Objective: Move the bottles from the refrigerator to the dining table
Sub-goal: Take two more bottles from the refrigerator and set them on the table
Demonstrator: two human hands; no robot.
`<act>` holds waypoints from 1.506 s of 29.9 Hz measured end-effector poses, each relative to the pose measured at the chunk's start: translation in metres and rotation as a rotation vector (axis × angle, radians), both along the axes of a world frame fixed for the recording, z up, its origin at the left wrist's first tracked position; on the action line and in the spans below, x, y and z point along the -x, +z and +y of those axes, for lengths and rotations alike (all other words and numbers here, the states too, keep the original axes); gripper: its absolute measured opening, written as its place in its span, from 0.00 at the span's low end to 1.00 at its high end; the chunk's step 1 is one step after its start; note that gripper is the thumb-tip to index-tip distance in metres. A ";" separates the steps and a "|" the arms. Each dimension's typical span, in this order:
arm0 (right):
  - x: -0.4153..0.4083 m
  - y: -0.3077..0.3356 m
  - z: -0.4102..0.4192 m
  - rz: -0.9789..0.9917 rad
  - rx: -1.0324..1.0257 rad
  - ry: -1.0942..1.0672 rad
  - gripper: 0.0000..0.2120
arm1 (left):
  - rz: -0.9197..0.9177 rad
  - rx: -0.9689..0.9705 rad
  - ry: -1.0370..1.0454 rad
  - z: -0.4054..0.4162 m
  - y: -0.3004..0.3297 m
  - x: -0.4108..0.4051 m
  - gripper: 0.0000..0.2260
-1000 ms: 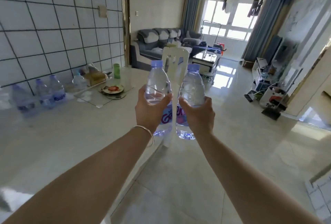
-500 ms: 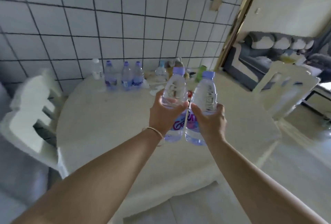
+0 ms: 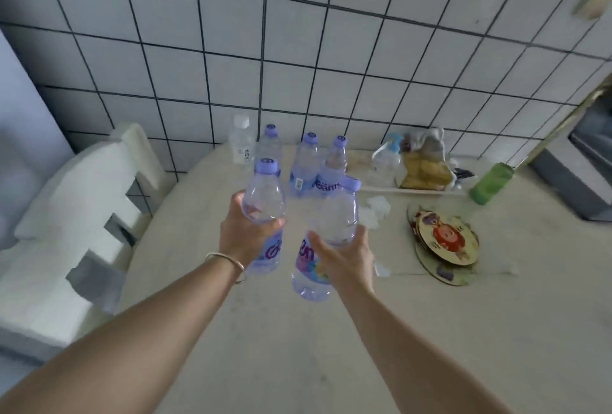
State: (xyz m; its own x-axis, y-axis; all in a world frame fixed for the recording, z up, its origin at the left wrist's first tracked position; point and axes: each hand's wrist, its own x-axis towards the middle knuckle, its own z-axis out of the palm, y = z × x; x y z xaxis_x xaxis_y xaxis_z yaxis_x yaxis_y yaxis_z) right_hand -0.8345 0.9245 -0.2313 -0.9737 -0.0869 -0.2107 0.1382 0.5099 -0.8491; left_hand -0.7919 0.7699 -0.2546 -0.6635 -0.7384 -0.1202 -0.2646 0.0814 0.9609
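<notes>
My left hand [image 3: 245, 238] grips a clear water bottle with a purple cap [image 3: 263, 198], held upright above the dining table [image 3: 298, 347]. My right hand [image 3: 344, 261] grips a second purple-capped bottle [image 3: 334, 218], tilted slightly right, beside the first. Both bottles hang over the table's middle, apart from its surface. Behind them, three more purple-capped bottles [image 3: 306, 165] stand on the table near the tiled wall, with a white-capped bottle [image 3: 241, 142] to their left.
A round stack of picture coasters [image 3: 445, 244] lies right of my hands. A green cup [image 3: 490, 183], a plastic bag of food [image 3: 420, 165] and a clear bottle stand at the back right. A white chair [image 3: 73, 214] is at the table's left.
My view has swung left and down onto the table. Both hands have carried their bottles forward over the table, closer to the standing bottles by the wall.
</notes>
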 end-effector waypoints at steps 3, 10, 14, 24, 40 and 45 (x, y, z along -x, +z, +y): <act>0.039 -0.013 -0.036 -0.017 -0.055 0.046 0.29 | 0.001 -0.024 0.085 -0.030 -0.020 0.029 0.28; 0.102 -0.042 -0.107 0.014 -0.057 0.168 0.33 | -0.071 0.159 0.136 -0.084 -0.041 0.075 0.30; 0.123 -0.053 -0.135 0.086 -0.043 0.174 0.32 | -0.065 0.206 0.118 -0.111 -0.052 0.089 0.30; 0.148 -0.076 -0.166 0.077 0.006 0.260 0.33 | -0.095 0.165 0.151 -0.136 -0.091 0.110 0.30; 0.135 -0.101 -0.165 0.109 0.000 0.315 0.37 | -0.058 0.173 0.025 -0.131 -0.088 0.104 0.27; 0.126 -0.103 -0.150 0.070 -0.019 0.370 0.41 | -0.014 0.130 -0.019 -0.126 -0.090 0.094 0.29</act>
